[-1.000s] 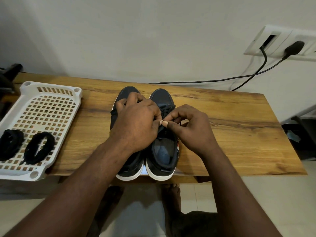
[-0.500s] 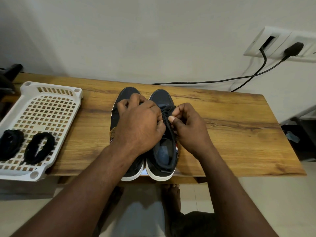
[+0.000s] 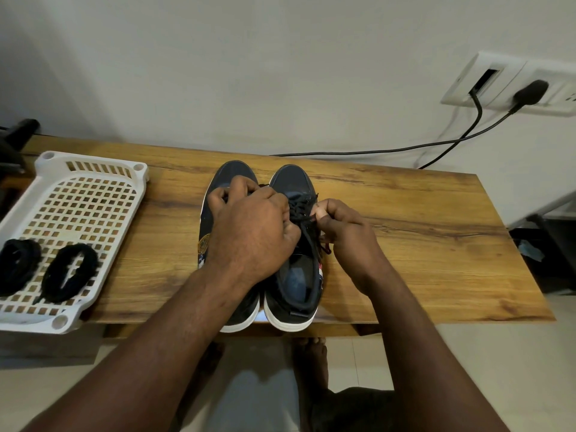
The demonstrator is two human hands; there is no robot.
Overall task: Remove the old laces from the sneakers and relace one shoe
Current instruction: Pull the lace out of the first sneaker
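On brown wooden counter [image 3: 405, 244]: white perforated plastic tray [image 3: 90, 160] at left, dark blue white-soled sneakers [image 3: 291, 179] centre. In tray, two coiled black laces [image 3: 70, 272]. Of the hands, right hand [image 3: 349, 232] pinches right shoe's threaded black lace [image 3: 304, 210]; left hand [image 3: 252, 232] curled, grip hidden from me. I judge unlacing barely begun, relacing untouched.

Soft dim light, bowed wide-angle edges

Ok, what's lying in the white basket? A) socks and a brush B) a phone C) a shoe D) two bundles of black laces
D: two coiled black lace bundles lie side by side at the near end of the white basket.
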